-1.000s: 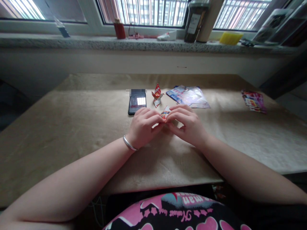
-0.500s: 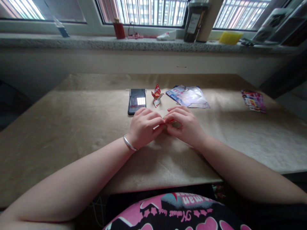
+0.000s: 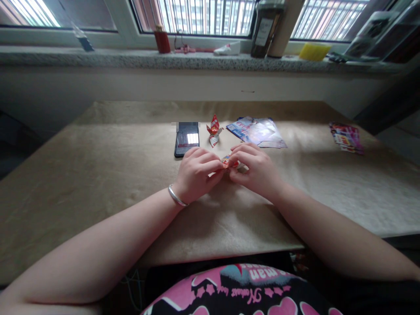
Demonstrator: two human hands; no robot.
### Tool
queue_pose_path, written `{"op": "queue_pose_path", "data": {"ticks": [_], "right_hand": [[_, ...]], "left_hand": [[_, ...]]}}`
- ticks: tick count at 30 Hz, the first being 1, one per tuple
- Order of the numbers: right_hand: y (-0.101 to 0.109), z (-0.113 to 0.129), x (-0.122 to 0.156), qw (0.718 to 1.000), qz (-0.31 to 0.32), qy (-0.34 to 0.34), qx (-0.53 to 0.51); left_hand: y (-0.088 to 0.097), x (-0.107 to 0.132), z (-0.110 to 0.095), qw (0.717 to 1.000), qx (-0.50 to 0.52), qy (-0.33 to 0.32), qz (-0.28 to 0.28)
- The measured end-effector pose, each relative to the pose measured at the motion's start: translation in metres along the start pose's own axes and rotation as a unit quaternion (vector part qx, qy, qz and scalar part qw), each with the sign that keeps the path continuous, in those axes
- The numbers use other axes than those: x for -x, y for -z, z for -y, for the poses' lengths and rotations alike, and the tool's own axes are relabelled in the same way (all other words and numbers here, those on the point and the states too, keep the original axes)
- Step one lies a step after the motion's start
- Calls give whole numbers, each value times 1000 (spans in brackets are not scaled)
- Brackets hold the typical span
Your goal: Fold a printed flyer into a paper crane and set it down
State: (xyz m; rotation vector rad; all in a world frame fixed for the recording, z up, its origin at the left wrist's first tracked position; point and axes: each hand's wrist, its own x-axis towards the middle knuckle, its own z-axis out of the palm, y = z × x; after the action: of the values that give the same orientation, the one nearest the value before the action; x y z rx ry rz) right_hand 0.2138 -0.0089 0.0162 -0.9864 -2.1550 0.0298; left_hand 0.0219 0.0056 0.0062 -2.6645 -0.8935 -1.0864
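Observation:
Between my two hands is a small red printed paper piece [image 3: 225, 161], mostly covered by my fingers. My left hand [image 3: 199, 169] pinches its left side between thumb and fingers; a silver bangle circles that wrist. At its right side, my right hand [image 3: 255, 165] has thumb and fingers closed on it. Just beyond the hands lies a red and white folded paper shape [image 3: 214, 131] with pointed flaps sticking outward. Left of that shape is a dark phone [image 3: 187, 139], close to my left fingers.
Glossy printed sheets [image 3: 257, 132] lie beyond my right hand. A fanned stack of colourful cards [image 3: 346, 138] rests at the table's right. On the windowsill [image 3: 127, 60] stand a red container [image 3: 162, 41], a dark jar [image 3: 264, 33] and a yellow block [image 3: 314, 51].
My right fingers have lifted and shifted slightly, so more of the red printed paper piece shows between the hands. My left hand keeps its pinch almost in place.

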Motion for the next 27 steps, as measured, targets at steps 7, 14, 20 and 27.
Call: {"op": "queue_pose_path", "data": {"ticks": [7,14,20,27], "right_hand": [[3,-7,-1,1000,15,-22,16],[3,-8,-1,999,13,-29,18],[3,-10,-1,999,11,-26,19],[4,-9,0,999,3,-32,24]], "left_hand": [[-1,0,2,1000,14,19,-18],[0,0,2,999,23,23,-23],[0,1,2,999,25,31,-22],[0,1,2,999,8,24,-31]]}}
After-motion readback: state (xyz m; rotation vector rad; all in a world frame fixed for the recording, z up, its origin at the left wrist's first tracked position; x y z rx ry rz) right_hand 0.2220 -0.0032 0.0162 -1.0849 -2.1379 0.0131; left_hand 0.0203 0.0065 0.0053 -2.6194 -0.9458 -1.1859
